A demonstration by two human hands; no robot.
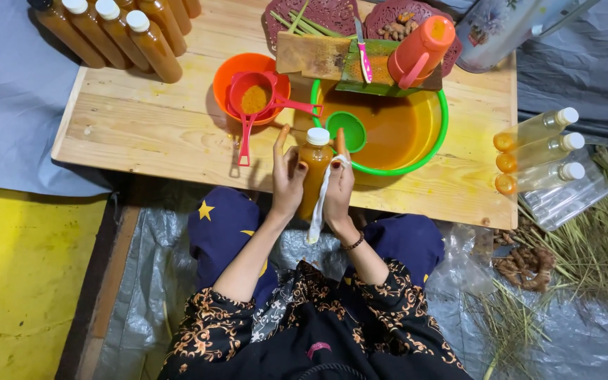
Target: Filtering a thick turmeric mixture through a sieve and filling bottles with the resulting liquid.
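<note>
both hands, left hand (288, 176) and right hand (339, 184), curl around a filled bottle (314, 169); the right seemingly pinches a white cloth (318, 211), above the wooden table (149, 134).

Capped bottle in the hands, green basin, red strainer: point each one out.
capped bottle (315, 163), head view, on its orange body below the white cap.
green basin (443, 119), head view, on its right rim.
red strainer (254, 99), head view, on the orange pulp inside.

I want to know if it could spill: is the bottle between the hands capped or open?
Capped: a white cap sits on the bottle, upright between the left hand and right hand.
</note>
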